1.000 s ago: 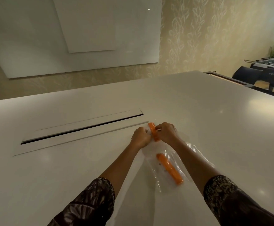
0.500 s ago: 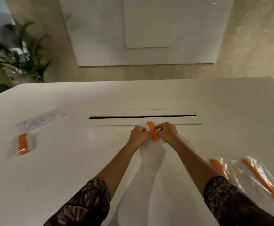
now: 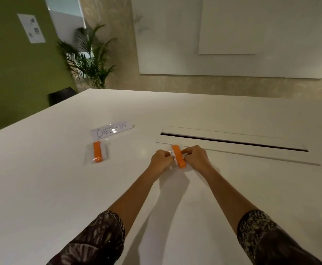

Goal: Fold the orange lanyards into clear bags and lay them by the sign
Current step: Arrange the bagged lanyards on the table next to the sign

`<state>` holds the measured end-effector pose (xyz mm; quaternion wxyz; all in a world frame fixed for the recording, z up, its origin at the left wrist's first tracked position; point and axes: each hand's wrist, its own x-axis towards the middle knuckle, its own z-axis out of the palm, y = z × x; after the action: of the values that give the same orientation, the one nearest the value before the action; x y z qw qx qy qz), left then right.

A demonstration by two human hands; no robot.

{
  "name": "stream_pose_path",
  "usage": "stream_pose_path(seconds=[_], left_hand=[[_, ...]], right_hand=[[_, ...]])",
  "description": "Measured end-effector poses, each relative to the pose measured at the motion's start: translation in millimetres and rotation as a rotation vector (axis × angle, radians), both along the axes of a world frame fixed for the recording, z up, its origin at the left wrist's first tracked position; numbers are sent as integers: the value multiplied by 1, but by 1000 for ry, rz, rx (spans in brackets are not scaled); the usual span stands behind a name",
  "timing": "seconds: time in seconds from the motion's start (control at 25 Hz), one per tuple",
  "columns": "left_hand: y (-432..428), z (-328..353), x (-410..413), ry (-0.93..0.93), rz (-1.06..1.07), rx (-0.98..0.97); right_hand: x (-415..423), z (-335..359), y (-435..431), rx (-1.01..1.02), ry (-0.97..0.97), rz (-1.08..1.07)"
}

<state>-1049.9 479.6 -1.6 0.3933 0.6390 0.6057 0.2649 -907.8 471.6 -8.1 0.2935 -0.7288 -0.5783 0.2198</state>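
Note:
A folded orange lanyard in a clear bag (image 3: 179,156) is held between both hands above the white table (image 3: 60,188). My left hand (image 3: 161,161) pinches the bag's left edge and my right hand (image 3: 195,157) pinches its right edge. To the left, a paper sign reading CHECK-IN (image 3: 112,129) lies flat on the table. Just in front of the sign lies another bagged orange lanyard (image 3: 97,154).
A long cable slot with a dark gap (image 3: 233,142) runs across the table just behind my hands. A potted palm (image 3: 91,60) and a green wall (image 3: 12,64) stand beyond the table's far left edge. A white board (image 3: 233,35) hangs on the back wall.
The view has swung left, bringing the sign and the bagged lanyard closer to centre. The loose bags at the right have left the frame. Both hands keep pinching the same bag.

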Motion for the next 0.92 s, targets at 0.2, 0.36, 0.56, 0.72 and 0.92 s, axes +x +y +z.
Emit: stream_pose_path(seconds=[0.2, 0.36, 0.56, 0.72, 0.92], left_hand=[[28, -1, -72, 26, 61, 7], [52, -2, -123, -3, 98, -14], [76, 6, -169, -3, 106, -30], [94, 12, -193, -35, 91, -44], [104, 17, -209, -44, 48, -99]], right_hand=[[-71, -2, 34, 10, 46, 49], [-125, -7, 62, 21, 58, 80], [-174, -11, 94, 25, 102, 78], [-197, -12, 115, 33, 111, 69], [-216, -17, 129, 28, 99, 22]])
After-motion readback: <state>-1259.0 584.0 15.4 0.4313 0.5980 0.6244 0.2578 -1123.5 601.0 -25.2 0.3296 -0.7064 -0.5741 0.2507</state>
